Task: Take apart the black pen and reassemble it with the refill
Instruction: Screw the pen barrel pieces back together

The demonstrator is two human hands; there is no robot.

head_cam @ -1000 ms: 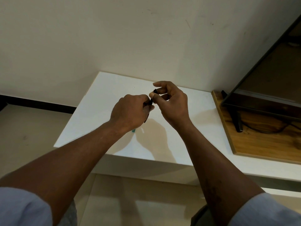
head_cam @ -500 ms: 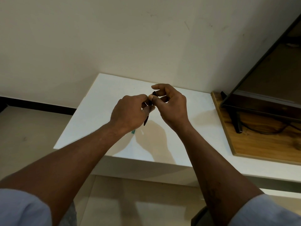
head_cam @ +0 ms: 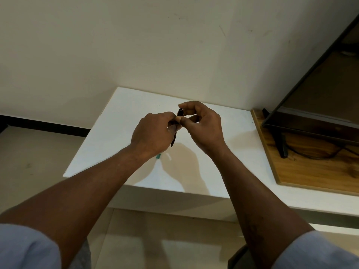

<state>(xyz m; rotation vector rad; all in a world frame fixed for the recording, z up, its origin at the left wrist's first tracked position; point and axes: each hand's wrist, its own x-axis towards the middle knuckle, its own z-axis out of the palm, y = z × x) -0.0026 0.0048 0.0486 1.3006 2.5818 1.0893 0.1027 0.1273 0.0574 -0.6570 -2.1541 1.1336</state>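
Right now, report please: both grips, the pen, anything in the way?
Left grip holds black pen by lower barrel. Right grip pinches its top end. Joint hidden by fingers. Small green piece on white table below, not in the way.

Tabletop (head_cam: 116, 129) against wall (head_cam: 155, 45). Hands above tabletop centre: left hand (head_cam: 153, 131) left, right hand (head_cam: 204, 127) right, pen (head_cam: 180, 113) between, gripped by both. Small part (head_cam: 158, 156) on tabletop beneath left wrist. Board (head_cam: 310, 175) right of tabletop; television (head_cam: 320, 90) on board.

both hands (head_cam: 155, 131) (head_cam: 204, 125) hold the black pen (head_cam: 179, 112) above the white table (head_cam: 120, 117).
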